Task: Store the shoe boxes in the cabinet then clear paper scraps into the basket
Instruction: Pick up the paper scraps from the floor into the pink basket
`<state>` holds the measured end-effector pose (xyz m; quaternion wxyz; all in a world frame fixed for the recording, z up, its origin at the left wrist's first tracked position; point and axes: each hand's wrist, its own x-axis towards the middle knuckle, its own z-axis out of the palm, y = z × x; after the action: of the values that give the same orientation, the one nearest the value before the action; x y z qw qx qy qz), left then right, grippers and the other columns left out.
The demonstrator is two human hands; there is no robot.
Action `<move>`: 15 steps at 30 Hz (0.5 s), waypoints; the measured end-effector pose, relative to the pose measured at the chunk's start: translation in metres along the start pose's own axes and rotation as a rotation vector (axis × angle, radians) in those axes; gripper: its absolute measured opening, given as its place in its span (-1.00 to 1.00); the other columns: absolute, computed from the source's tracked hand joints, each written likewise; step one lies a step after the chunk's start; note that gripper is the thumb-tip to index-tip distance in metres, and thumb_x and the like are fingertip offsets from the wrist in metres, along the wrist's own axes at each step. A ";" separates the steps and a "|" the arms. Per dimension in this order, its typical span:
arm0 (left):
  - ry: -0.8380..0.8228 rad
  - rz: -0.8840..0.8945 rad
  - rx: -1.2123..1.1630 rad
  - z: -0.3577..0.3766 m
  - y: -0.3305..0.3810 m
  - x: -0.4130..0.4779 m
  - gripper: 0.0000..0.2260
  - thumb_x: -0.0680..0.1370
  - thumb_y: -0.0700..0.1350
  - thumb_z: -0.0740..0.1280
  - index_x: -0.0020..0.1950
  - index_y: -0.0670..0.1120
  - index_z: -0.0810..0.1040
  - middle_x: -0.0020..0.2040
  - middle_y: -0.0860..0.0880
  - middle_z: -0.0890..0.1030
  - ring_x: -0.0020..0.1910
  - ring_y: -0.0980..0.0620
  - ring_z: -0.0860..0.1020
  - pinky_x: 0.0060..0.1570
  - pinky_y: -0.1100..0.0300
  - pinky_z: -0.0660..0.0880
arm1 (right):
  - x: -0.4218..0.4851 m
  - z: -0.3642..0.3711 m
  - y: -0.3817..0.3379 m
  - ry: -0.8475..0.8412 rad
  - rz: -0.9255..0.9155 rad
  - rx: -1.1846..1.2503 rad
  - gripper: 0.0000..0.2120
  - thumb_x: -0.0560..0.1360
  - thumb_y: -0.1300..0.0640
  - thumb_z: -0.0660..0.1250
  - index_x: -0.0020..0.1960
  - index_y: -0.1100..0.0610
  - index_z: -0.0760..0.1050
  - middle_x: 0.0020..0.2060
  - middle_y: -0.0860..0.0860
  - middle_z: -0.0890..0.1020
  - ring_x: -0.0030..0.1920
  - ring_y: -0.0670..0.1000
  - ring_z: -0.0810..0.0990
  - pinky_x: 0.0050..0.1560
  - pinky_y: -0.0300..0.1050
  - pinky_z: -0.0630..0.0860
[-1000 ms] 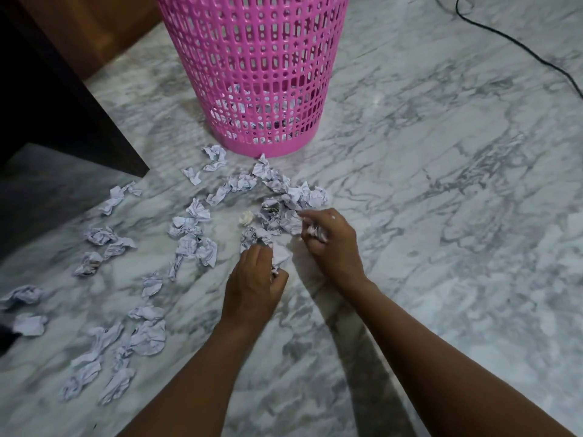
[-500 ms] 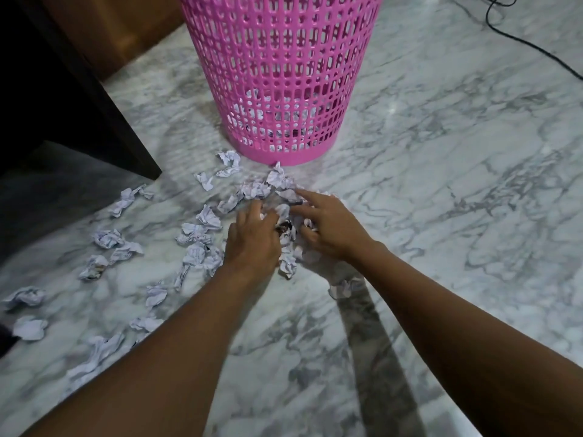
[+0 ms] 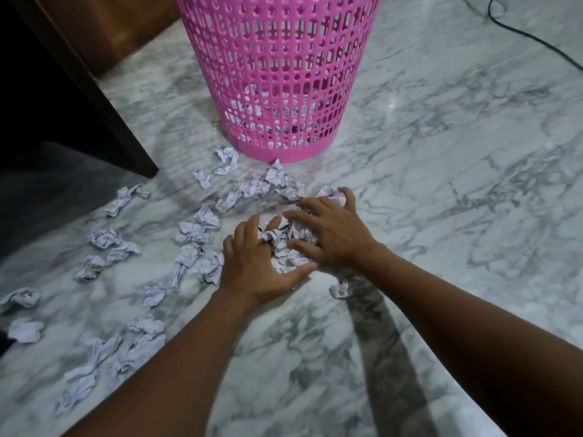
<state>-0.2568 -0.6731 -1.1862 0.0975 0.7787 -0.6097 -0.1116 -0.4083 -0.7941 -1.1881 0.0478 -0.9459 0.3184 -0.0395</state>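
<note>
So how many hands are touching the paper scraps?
2. The left hand pinches paper scraps on the pile's left; the right hand spreads over its right side, before the pink basket.

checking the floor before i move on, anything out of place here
Yes: crumpled white paper scraps lie scattered across the grey marble floor in front of the pink plastic lattice basket instead of inside it.
</note>
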 end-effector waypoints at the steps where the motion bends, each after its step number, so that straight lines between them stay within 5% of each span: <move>1: 0.020 -0.003 0.023 0.003 0.000 -0.001 -0.12 0.27 0.58 0.08 0.48 0.15 0.24 0.43 -0.08 0.24 0.41 -0.13 0.20 0.33 -0.08 0.20 | 0.001 -0.001 0.003 -0.011 -0.006 0.024 -0.43 0.52 -0.39 0.03 0.40 -0.16 0.42 0.30 -0.02 0.52 0.30 0.02 0.49 0.41 0.41 -0.01; 3: 0.104 -0.011 0.038 0.010 0.002 -0.002 -0.22 0.32 0.53 0.14 0.40 0.10 0.38 0.36 -0.09 0.33 0.32 -0.15 0.30 0.23 -0.07 0.28 | 0.005 -0.003 0.008 -0.036 -0.023 0.090 -0.45 0.51 -0.38 0.06 0.37 -0.16 0.46 0.27 0.00 0.52 0.30 0.05 0.48 0.40 0.45 0.08; 7: 0.274 -0.023 0.050 0.021 0.007 -0.003 -0.56 0.43 0.29 0.28 0.15 0.02 0.55 0.12 -0.04 0.48 0.06 -0.13 0.45 -0.06 0.01 0.43 | 0.011 0.003 0.009 0.023 -0.033 0.158 -0.64 0.49 -0.25 0.19 0.12 -0.13 0.61 0.14 0.01 0.57 0.13 0.10 0.55 0.13 0.12 0.40; 12: 0.370 -0.005 -0.090 0.023 0.013 -0.004 -0.79 0.41 0.04 0.38 -0.02 0.00 0.52 -0.13 -0.01 0.51 -0.17 -0.12 0.51 -0.30 0.06 0.48 | 0.004 0.009 -0.004 0.196 0.029 0.310 -0.92 0.47 0.01 0.39 -0.07 -0.03 0.62 -0.07 -0.03 0.54 -0.10 0.02 0.52 -0.17 -0.09 0.42; 15: 0.392 -0.007 -0.120 0.020 0.015 -0.004 -0.79 0.36 -0.04 0.44 -0.09 -0.01 0.46 -0.21 -0.05 0.50 -0.27 -0.13 0.53 -0.47 0.08 0.47 | 0.005 0.008 -0.007 0.191 0.144 0.363 -0.91 0.47 0.02 0.41 -0.05 -0.01 0.62 -0.12 -0.03 0.54 -0.14 0.02 0.53 -0.23 -0.13 0.41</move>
<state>-0.2775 -0.6731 -1.2008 0.2600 0.7804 -0.5686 0.0056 -0.3990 -0.7907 -1.1950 0.1894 -0.8887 0.3757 -0.1822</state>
